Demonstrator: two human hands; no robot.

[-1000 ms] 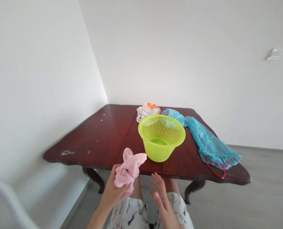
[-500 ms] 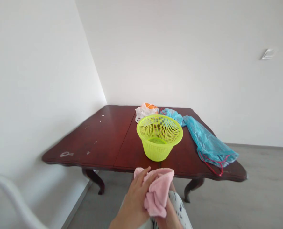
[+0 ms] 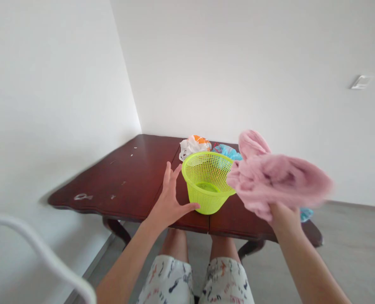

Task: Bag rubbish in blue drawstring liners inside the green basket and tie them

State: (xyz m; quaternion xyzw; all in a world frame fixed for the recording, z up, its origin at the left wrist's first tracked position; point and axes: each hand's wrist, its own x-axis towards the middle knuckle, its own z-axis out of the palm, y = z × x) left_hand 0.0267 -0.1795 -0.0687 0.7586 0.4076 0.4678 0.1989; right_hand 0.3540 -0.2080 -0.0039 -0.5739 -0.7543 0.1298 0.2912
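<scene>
Though illegible, script-like print (image 3: 215, 272) on shorts (image 3: 227, 283), pink cloth (image 3: 266, 179) in right hand (image 3: 284, 215).

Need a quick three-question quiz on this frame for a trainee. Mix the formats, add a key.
1. Which hand holds the pink cloth?
2. True or false: the left hand is clenched into a fist.
3. What lies on the table behind the green basket?
a) a ceramic mug
b) a white plastic bag
c) a pair of scissors

Key:
1. The right hand.
2. False: it is open, fingers spread, at the basket's near left side.
3. b
</scene>
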